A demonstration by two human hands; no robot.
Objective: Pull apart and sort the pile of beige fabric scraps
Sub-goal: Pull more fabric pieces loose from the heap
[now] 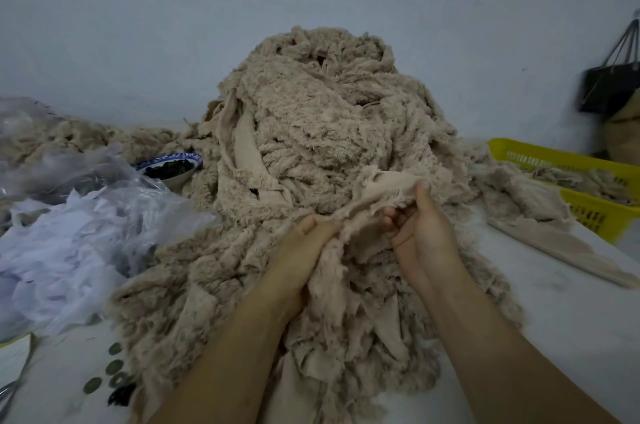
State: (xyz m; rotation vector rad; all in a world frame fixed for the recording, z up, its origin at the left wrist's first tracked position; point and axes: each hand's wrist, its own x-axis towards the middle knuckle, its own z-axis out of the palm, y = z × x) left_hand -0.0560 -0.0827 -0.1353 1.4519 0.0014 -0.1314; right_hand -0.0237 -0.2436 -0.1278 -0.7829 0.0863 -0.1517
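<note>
A tall pile of beige fleecy fabric scraps (322,119) rises in the middle of the white table, against the wall. Its lower part spills toward me. Both hands grip one beige scrap (377,191) at the front of the pile. My left hand (301,250) pinches its lower left end. My right hand (422,226) holds its upper right edge, thumb on top. The scrap is stretched between them, still lying on the pile.
A yellow plastic basket (588,164) with beige scraps stands at the right. Clear plastic bags and white scraps (69,236) lie at the left, next to a blue-rimmed bowl (173,165). Several dark round discs (114,378) lie at the front left. A dark bag (609,88) hangs on the wall.
</note>
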